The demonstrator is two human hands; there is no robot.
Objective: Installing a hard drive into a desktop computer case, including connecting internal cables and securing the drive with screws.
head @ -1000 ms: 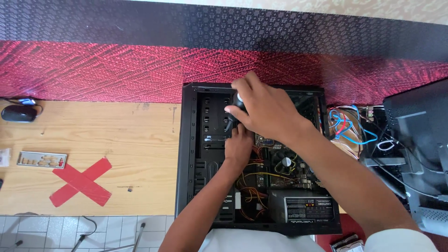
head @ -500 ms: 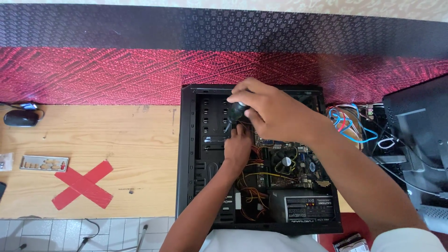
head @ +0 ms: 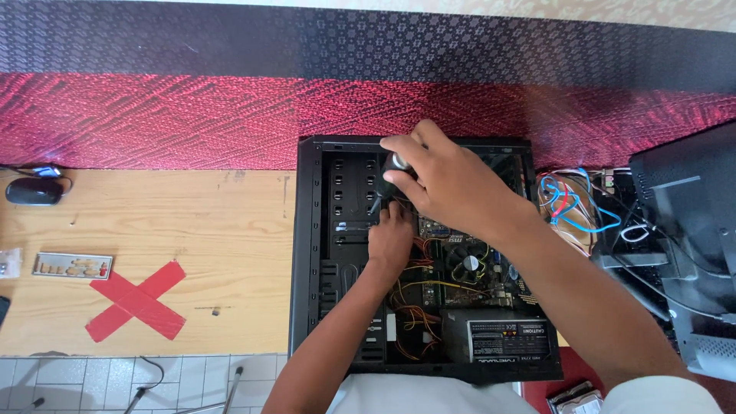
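An open black computer case [head: 308, 253] lies flat on a wooden table, its motherboard, round cooler fan [head: 468, 262] and power supply [head: 510, 341] exposed. My right hand [head: 445, 180] hovers over the case's upper middle, fingers closed around a dark tool handle with a rounded silver-grey end [head: 399, 162]. My left hand [head: 389, 241] reaches inside the case just below, resting among orange and yellow cables near the drive bays. What its fingers hold is hidden.
A red tape cross [head: 136, 300] marks the wooden table [head: 192, 253]. A metal port plate [head: 73, 266] and a black mouse [head: 34, 191] lie at the left. Loose blue and red cables [head: 571, 207] and another dark case [head: 690, 230] are on the right. Red patterned cloth [head: 153, 123] runs behind.
My right hand with the tool has shifted slightly toward the case's far edge. The left hand stays in about the same spot inside the case.
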